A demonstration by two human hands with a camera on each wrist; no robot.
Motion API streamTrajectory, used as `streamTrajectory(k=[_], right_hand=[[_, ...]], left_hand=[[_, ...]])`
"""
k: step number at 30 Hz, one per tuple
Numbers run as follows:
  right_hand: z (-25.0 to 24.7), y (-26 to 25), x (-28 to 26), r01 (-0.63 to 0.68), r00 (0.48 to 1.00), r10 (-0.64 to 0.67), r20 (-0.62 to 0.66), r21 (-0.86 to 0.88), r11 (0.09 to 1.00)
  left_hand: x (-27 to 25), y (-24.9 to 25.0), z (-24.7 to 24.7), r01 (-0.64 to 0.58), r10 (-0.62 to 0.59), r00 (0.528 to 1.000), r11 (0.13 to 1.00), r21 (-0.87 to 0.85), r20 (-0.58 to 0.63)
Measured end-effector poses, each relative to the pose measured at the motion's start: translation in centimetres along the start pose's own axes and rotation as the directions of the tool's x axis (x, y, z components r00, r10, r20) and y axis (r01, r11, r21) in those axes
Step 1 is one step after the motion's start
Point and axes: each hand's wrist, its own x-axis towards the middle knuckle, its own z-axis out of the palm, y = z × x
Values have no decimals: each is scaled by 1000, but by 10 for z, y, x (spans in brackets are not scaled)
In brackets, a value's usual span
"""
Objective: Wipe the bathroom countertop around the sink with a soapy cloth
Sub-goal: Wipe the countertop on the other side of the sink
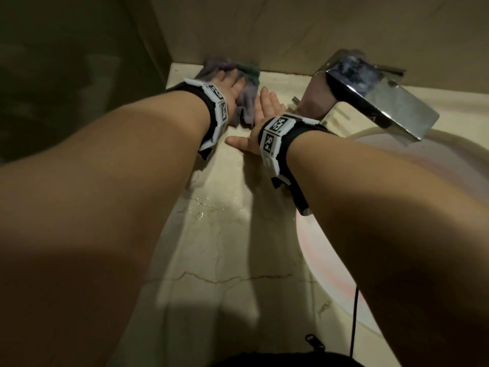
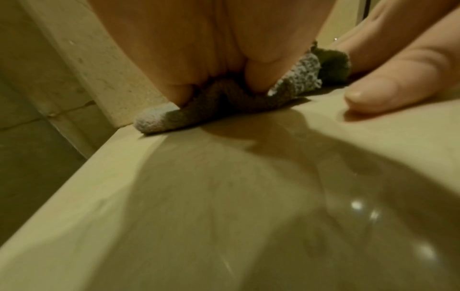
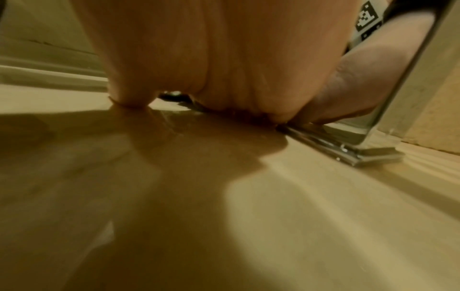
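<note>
A crumpled grey-purple cloth (image 1: 248,99) with a green patch lies in the back left corner of the beige marble countertop (image 1: 225,247), against the wall. My left hand (image 1: 230,80) presses flat on the cloth with straight fingers. From the left wrist view the palm bears down on the cloth (image 2: 224,104) at the counter's left edge. My right hand (image 1: 264,107) lies flat on the bare, wet counter just right of the cloth, thumb spread to the left. The right wrist view has that palm (image 3: 211,69) down on the countertop (image 3: 298,206) beside the faucet base.
A square chrome faucet (image 1: 370,96) stands right of my right hand, its base plate (image 3: 373,153) close to the fingers. The white sink basin (image 1: 330,260) curves along the right. Water drops glisten on the counter. A wall runs behind; the counter drops off at the left.
</note>
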Motion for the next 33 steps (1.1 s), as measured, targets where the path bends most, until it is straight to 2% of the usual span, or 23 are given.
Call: streamTrajectory(k=[5, 12, 19, 23, 28, 33], right_hand=[[1, 1, 1, 16, 999, -17, -31, -41, 999], [4, -1, 3, -10, 999, 8, -30, -38, 999], [1, -2, 3, -16, 1000, 15, -13, -59, 998], [1, -1, 5, -14, 1000, 13, -8, -50, 999], [1, 0, 4, -11, 1000, 11, -2, -37, 999], [3, 1, 3, -9, 1000, 9, -18, -37, 999]], left_hand=[[-26, -12, 12, 40, -40, 999, 999, 16, 3], [-47, -35, 32, 88, -86, 996, 995, -56, 33], [-22, -47, 24, 152, -152, 988, 987, -44, -1], [-3, -59, 21, 149, -148, 988, 989, 12, -47], [1, -59, 18, 130, -132, 987, 991, -36, -86], [-5, -58, 20, 154, -154, 987, 988, -15, -48]])
